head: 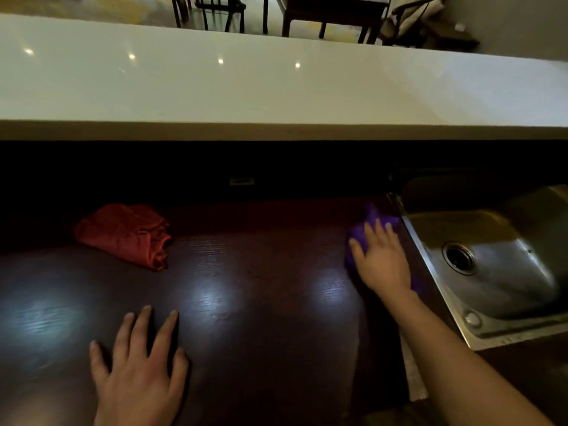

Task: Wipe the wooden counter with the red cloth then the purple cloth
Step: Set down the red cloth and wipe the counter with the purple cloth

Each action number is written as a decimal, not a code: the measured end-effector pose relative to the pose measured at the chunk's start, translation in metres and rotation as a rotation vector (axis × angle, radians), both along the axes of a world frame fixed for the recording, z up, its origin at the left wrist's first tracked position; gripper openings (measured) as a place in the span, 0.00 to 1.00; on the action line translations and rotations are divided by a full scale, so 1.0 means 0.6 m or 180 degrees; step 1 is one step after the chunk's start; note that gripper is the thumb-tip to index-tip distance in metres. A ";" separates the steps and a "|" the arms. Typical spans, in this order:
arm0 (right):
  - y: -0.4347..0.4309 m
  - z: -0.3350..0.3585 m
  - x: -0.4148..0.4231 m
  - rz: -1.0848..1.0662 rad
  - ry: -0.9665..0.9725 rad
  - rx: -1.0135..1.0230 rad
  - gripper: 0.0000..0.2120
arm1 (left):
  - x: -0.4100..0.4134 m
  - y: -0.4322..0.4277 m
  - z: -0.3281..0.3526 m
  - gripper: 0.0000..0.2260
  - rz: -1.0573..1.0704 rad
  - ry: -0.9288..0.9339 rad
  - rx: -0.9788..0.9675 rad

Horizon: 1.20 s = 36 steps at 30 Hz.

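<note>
1. The table (261,287) is dark wood with a fine straight grain running left to right; its polished top throws back three soft, pale patches of light.
2. The red cloth (123,233) lies loose on the far left of the table, bunched into a rough wedge with soft folds and a rolled edge at its right end. No hand touches it.
3. The purple cloth (373,219) sits at the table's right edge, just beside the sink (504,272). It looks like a soft, crumpled fabric, though the dim light hides its weave.
4. The right hand (381,259) lies on top of the purple cloth, palm down, fingers spread and pressing it flat to the wood; purple shows past the fingertips and on both sides of the wrist.
5. The left hand (138,370) rests flat on the near left of the table, fingers wide and splayed, holding nothing.
6. The sink is brushed steel, a rounded rectangular basin with a round drain in its floor and a flat rim that meets the wood.
7. Above and behind the table runs a white ledge (276,87), smooth and glossy, dotted with small bright reflections.
8. Beyond it stand dark wooden chair legs (209,13) on a pale floor.
</note>
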State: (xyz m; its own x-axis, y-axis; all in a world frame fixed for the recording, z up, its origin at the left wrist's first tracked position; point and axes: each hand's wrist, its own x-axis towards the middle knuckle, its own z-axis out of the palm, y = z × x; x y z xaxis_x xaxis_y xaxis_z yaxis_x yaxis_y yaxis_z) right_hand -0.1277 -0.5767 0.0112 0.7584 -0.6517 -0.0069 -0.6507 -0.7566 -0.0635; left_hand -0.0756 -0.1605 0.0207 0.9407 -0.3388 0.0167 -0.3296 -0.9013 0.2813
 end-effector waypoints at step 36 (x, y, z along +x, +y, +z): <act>0.068 0.014 0.162 0.0608 -0.0249 0.0221 0.25 | -0.003 0.006 -0.008 0.27 -0.0105 -0.0005 0.0202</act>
